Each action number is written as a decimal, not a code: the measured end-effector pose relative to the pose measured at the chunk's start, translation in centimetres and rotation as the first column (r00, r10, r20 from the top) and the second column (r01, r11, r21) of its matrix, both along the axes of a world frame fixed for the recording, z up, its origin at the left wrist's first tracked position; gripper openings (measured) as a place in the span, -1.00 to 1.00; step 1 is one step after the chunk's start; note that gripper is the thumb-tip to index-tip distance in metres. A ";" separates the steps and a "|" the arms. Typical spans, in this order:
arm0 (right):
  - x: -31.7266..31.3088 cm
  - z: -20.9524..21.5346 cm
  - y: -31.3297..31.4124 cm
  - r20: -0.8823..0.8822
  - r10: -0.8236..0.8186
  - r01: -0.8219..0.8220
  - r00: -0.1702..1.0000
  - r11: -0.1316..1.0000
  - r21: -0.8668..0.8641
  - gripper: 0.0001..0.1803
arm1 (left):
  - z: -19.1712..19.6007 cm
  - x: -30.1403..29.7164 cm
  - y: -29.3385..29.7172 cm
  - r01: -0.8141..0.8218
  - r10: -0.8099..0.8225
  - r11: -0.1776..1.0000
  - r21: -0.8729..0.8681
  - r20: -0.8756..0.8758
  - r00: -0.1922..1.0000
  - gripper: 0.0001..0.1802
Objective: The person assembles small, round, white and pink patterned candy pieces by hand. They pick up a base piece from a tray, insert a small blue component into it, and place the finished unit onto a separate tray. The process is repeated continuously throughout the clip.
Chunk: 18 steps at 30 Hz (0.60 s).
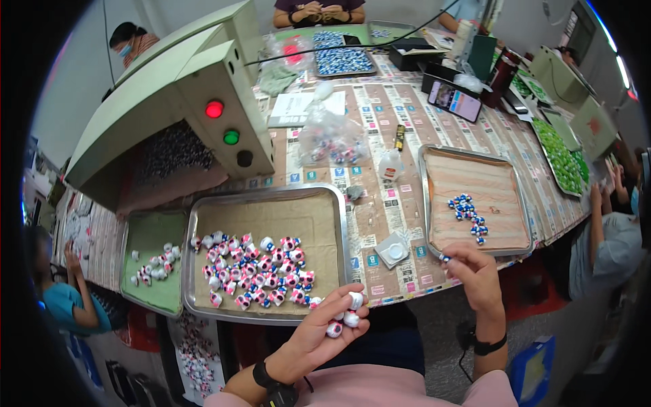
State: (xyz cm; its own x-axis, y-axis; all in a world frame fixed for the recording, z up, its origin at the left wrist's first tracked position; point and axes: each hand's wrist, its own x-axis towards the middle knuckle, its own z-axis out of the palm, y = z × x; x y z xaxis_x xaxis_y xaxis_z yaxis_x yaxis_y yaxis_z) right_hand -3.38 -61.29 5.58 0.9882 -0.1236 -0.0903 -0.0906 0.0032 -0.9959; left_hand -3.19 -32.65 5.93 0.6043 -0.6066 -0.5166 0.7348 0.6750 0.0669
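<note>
My left hand [322,334] is curled around several small white toy heads [352,317] near the table's front edge. My right hand [475,273] pinches a small blue-and-white toy body [444,258] between thumb and fingertips, by the near-left corner of a metal tray [468,152]. Inside that tray, on a pale cloth, lies a loose group of similar blue-and-white bodies [468,211]. To the left of my left hand, a larger metal tray [319,224] holds many pink, white and blue toy figures [261,268].
A green-lined tray [152,230] with white pieces adjoins the large tray. Behind stands a beige machine [196,74] with red and green lights. A small white dish [393,251], a clear bottle [390,166], plastic bags [332,139] and a propped phone [454,102] stand on the table. Other people sit around.
</note>
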 end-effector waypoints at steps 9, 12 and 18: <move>-0.8 0.1 3.1 -0.147 0.190 -0.142 0.971 0.948 0.285 -0.76 | -1.2 -0.4 0.3 0.063 -0.044 0.983 -0.171 0.116 0.992 -0.62; -0.4 0.1 3.8 -0.147 0.168 -0.122 0.975 0.952 0.280 -0.75 | -0.1 -0.3 0.0 0.077 -0.075 0.997 -0.030 0.038 0.996 -0.65; 0.0 0.0 4.2 -0.178 0.140 -0.102 0.974 0.973 0.207 -0.71 | -0.2 -0.6 0.3 0.064 -0.065 0.998 0.016 0.095 0.993 -0.66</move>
